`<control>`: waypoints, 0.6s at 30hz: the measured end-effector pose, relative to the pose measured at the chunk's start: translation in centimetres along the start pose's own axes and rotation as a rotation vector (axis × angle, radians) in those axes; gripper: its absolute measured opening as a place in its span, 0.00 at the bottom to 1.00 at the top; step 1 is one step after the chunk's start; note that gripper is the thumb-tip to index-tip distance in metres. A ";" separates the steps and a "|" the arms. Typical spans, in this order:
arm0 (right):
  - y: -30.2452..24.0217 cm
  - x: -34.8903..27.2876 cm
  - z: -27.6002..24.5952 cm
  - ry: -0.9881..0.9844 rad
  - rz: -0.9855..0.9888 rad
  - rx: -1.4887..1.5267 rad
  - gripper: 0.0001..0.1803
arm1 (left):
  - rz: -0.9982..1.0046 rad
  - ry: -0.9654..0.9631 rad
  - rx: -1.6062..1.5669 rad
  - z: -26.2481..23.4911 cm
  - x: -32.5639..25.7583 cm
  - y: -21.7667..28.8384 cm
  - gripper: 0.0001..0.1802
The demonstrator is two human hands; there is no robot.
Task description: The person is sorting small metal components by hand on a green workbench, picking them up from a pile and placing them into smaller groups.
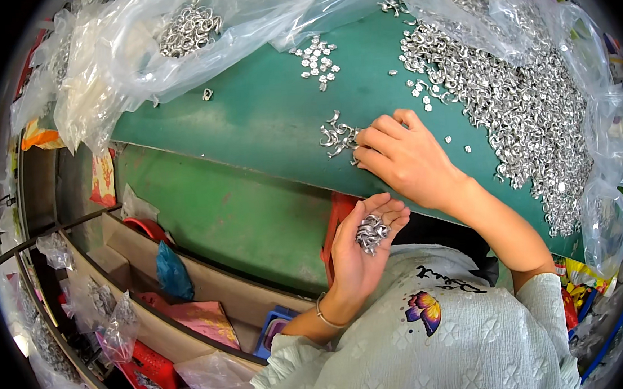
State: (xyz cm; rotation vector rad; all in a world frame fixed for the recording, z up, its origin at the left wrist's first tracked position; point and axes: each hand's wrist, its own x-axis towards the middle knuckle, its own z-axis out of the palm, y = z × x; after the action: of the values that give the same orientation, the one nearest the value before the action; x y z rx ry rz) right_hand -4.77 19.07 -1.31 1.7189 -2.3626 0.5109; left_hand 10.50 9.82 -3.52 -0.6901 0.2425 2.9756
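Note:
My left hand [353, 258] is cupped palm up just off the table's near edge. Several small curved silver metal rings [372, 234] lie heaped in it, with the fingers bent around them. Over the green tabletop my right hand [407, 160] reaches left, its fingers curled down against a small pile of curved silver rings [336, 135]. Its fingertips touch the right side of that pile; what they pinch, if anything, is hidden. Farther back lies a loose cluster of small flower-shaped silver pieces [316, 60].
A large heap of silver rings [529, 107] spreads over the right side, partly under clear plastic. A clear plastic bag [129, 63] with more rings lies at the back left. Below the table edge are a green surface [218, 208], a divided tray [211, 310] and a red basket [150, 372].

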 end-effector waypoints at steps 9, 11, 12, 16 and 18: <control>0.7 -0.5 0.5 0.157 0.064 0.185 0.08 | 0.051 -0.027 -0.014 0.1 0.0 0.3 0.21; 0.5 -0.4 -0.2 0.179 0.092 0.292 0.07 | 0.098 0.094 0.066 1.4 -0.1 0.4 0.21; 0.1 -0.3 -1.1 0.177 0.071 0.334 0.07 | 0.124 0.068 0.032 1.3 0.0 0.4 0.22; -0.6 -0.4 -2.5 0.090 0.084 0.486 0.07 | 0.176 0.104 0.043 2.0 0.1 0.4 0.21; -0.3 -0.2 -2.4 0.114 0.178 0.370 0.07 | 0.148 0.058 0.052 1.5 0.1 0.3 0.19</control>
State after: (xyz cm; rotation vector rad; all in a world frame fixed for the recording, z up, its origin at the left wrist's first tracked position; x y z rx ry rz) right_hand -4.59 20.07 0.88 1.5635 -2.4674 1.1046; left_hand 9.74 9.78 -2.17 -0.7864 0.3890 3.0780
